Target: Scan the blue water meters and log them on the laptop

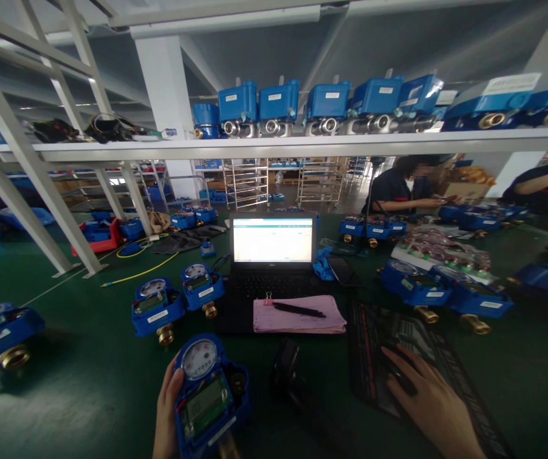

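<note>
My left hand grips the left side of a blue water meter, with its fingers partly hidden behind the body. The meter has a round dial at the top, a small display on a green circuit board below it, and a brass fitting at the bottom edge of the view. My right hand lies over a black computer mouse on a dark printed mouse pad. Between my hands a black handheld scanner rests on the green table. Behind it stands an open laptop with a lit screen.
A pink paper pad with a pen lies across the laptop's front. More water meters stand left and right. A phone lies beside the laptop. Overhead runs a shelf bearing blue units. A co-worker sits opposite.
</note>
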Motion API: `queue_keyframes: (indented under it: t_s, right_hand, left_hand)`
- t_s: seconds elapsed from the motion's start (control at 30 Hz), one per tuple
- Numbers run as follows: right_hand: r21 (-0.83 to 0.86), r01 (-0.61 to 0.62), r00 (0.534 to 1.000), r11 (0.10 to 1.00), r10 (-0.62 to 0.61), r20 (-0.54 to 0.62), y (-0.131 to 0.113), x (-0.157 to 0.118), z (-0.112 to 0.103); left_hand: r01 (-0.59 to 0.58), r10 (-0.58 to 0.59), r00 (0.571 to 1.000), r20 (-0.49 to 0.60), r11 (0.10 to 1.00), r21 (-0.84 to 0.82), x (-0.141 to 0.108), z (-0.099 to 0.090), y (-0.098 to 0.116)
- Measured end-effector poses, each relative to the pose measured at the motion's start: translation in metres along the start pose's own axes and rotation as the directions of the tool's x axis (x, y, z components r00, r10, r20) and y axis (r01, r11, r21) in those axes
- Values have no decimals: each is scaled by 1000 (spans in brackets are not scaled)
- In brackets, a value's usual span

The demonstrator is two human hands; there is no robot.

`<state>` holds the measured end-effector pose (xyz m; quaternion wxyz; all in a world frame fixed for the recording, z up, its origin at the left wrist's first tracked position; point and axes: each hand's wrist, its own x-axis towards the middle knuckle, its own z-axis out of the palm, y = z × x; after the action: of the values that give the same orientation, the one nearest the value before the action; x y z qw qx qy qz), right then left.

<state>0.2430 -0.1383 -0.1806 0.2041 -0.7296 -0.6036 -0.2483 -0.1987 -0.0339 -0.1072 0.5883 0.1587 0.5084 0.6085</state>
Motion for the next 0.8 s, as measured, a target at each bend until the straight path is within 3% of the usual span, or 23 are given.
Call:
queue_keyframes:
  t_s: [0.27, 0.63, 0.8]
  right_hand:
    - [-39, 49, 995, 998, -53, -87, -10, 6, -10]
    - [-110, 110, 989, 988, -120, -88, -9, 6, -11]
    - [-101, 97, 993, 990, -102, -51, -7, 4, -9]
  left_hand:
    - [13, -13, 1000, 9, 1000, 3, -2, 1, 2]
    - [6, -6, 1000, 2, 999, 42, -2, 0, 2]
    - [11, -7, 998, -63, 998, 54, -2, 0, 2]
